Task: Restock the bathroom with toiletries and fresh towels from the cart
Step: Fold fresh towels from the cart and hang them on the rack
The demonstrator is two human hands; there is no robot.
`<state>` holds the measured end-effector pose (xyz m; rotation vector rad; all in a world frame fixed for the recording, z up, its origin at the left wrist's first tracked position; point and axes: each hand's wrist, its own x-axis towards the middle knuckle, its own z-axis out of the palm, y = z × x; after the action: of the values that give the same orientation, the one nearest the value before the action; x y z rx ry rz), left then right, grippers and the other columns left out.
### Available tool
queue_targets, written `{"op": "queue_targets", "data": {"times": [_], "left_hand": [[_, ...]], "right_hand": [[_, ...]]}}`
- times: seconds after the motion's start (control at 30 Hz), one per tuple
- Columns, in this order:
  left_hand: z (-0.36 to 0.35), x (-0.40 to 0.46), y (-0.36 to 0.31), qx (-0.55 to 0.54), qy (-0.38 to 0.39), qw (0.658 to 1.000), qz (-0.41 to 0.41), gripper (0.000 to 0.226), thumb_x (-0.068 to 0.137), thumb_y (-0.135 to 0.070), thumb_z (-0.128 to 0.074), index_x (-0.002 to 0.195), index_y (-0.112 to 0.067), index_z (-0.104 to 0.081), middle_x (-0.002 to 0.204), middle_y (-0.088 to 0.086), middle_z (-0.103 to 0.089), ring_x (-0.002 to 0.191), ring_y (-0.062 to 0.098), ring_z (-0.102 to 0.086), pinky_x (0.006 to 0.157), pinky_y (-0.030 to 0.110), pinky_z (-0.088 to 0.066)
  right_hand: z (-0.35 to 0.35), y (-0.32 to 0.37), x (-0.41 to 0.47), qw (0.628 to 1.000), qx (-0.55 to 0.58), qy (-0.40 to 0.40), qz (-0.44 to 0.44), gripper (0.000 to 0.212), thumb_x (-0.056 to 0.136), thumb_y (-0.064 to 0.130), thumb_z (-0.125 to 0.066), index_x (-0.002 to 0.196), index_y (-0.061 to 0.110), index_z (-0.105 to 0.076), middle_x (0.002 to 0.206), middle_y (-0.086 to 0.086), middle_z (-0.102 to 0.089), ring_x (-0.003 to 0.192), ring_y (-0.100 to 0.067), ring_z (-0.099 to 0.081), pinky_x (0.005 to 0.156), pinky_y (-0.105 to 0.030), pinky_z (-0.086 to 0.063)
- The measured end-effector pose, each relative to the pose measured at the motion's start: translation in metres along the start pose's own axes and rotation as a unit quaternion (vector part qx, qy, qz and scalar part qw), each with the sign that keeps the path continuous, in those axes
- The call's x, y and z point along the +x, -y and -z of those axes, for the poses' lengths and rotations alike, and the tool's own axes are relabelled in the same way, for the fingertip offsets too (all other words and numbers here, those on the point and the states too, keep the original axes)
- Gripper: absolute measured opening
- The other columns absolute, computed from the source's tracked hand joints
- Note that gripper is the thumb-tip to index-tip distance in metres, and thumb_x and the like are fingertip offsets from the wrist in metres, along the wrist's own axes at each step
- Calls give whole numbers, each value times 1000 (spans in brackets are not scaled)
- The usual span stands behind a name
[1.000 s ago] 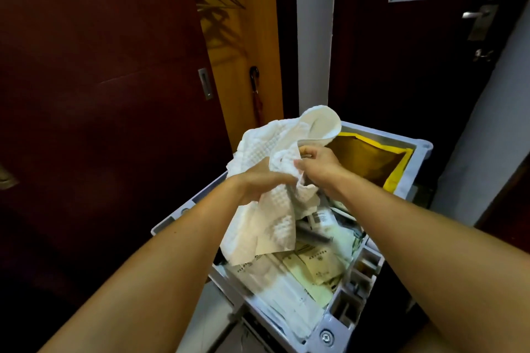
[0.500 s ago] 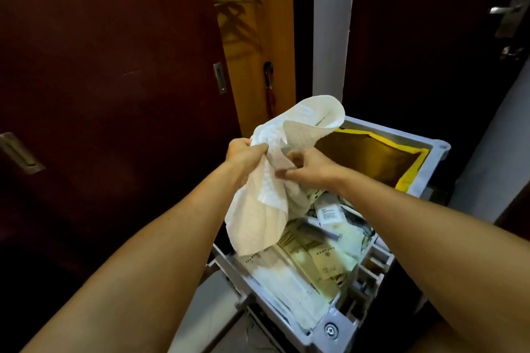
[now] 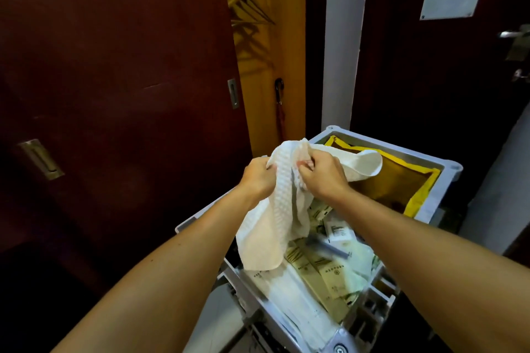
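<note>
A white towel (image 3: pixel 275 209) is gripped by the left hand (image 3: pixel 256 178) and right hand (image 3: pixel 322 176) above the cart (image 3: pixel 447 178); sachets, seemingly toiletries (image 3: pixel 329 269), remain undelivered; restocking judged barely begun

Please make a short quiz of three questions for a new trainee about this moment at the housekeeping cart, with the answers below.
1. True or false: both the left hand and the right hand grip the white waffle-weave cloth towel.
2. Where does the towel hang? A) on the floor B) over the grey plastic cart C) on the metal door handle
3. Fill in: the fabric bag in the far compartment of the cart has a ______ edge.

Key
1. True.
2. B. Its lower end hangs above the beige paper toiletry packets.
3. Yellow.
</note>
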<state>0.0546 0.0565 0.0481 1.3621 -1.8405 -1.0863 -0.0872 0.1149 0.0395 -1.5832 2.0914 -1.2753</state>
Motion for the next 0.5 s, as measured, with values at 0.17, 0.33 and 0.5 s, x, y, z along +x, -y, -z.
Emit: {"op": "queue_targets", "data": {"times": [0.17, 0.33, 0.5], "left_hand": [[-3, 3, -9, 24, -88, 996, -1, 32, 103, -21, -41, 96, 1, -64, 97, 17, -68, 80, 24, -58, 67, 35, -47], [-13, -1, -16, -15, -70, 997, -20, 33, 105, -24, -37, 124, -9, -59, 119, 9, -63, 110, 26, -58, 99, 45, -48], [-12, -1, -11, -49, -21, 998, -14, 35, 105, -24, -35, 121, -12, -65, 117, 9, -65, 110, 25, -61, 97, 42, -50]], "right_hand": [[-6, 9, -4, 995, 86, 48, 28, 18, 87, 18, -66, 102, 28, -62, 91, 5, -65, 78, -16, -63, 56, -29, -58], [-12, 8, -3, 997, 62, 13, 50, 11, 94, 29, -63, 101, 29, -54, 90, 9, -61, 83, -10, -59, 71, -32, -54], [-2, 7, 2, 996, 75, 32, 35, 19, 94, 27, -60, 81, 16, -67, 75, 2, -67, 75, -17, -62, 65, -35, -49]]}}
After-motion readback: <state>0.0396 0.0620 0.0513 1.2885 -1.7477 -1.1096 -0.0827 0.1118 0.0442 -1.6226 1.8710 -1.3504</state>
